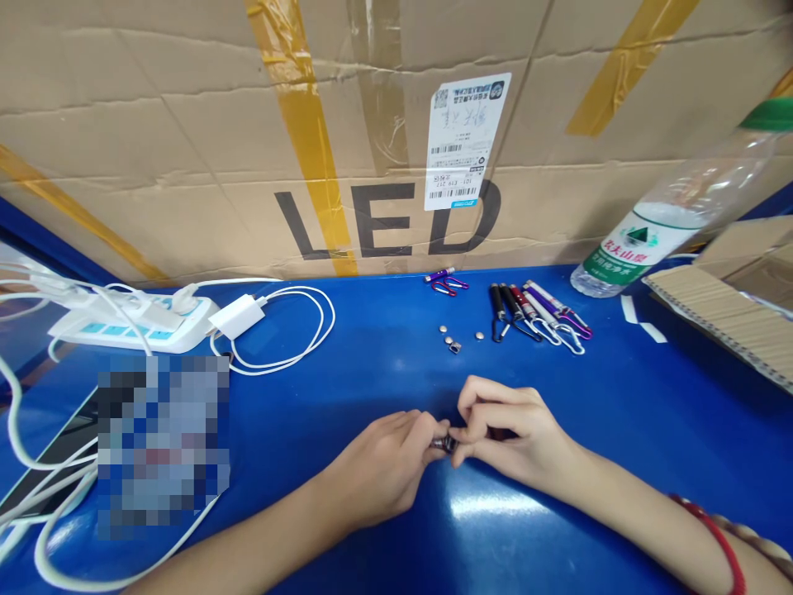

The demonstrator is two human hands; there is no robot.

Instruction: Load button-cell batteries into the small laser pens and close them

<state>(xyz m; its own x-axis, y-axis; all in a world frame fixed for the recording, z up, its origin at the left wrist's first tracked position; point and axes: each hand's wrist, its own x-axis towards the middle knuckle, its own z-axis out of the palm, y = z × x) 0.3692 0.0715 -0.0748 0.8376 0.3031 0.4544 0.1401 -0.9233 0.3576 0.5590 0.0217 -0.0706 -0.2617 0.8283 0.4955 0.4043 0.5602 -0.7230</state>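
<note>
My left hand (393, 463) is closed around a small, dark metallic tube (439, 444), most of it hidden by the fingers. At the tube's right end, the thumb and forefinger of my right hand (517, 426) pinch together; whether a separate small part is between them I cannot tell. Beyond my hands lie three small silvery button cells (479, 335) and a small metal piece (455, 348). Several keychain penlights (520, 304) with carabiner clips lie in a row, black, red, silver and purple. Farther back is a purple penlight (439, 275) beside red and purple clips.
A large cardboard box (216, 165) stands along the back of the blue table (372, 364). At right are a water bottle (650, 240) and an open carton (731, 314). A power strip (136, 330), white charger (236, 316), cables and a phone (62, 446) occupy the left.
</note>
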